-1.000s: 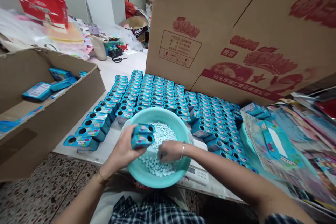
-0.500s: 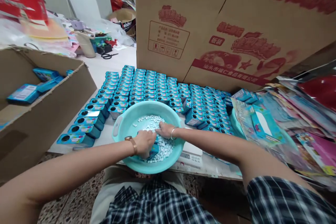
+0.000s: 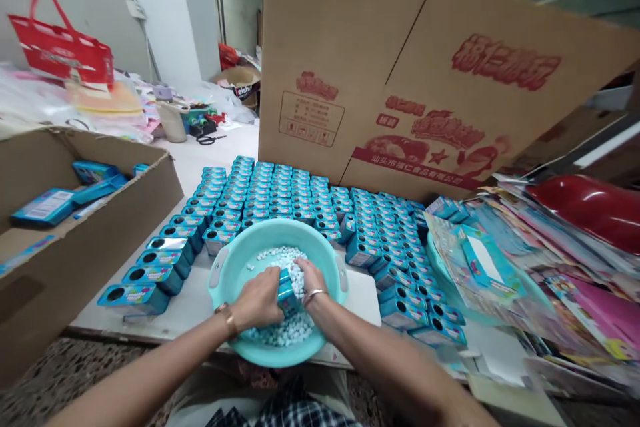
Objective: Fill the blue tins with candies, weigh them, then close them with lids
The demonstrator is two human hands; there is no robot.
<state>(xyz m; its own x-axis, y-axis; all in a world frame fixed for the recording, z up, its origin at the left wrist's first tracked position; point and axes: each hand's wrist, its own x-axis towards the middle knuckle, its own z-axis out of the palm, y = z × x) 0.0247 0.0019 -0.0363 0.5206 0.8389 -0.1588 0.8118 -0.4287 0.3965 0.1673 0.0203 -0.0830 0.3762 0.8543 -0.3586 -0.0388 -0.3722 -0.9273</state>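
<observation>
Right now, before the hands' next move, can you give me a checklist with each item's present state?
1. Left hand gripping blue packaging: ok.
2. Right hand clear of the basin: not ok, it reaches inside, beside the packaging.
3. White pellets available in the basin: ok, a scattered layer remains.
4. Held packaging filled: cannot tell, its inside does not show.
5. Leftmost row of boxes upright, holes upward: ok.
6. Scissors away from the hands: ok, they lie farther back on the table.

Packing workshop: identical blue boxes (image 3: 363,250) stand in rows, centre; large printed carton (image 3: 410,80), upper right; printed packaging (image 3: 575,300) lies heaped, right.
</observation>
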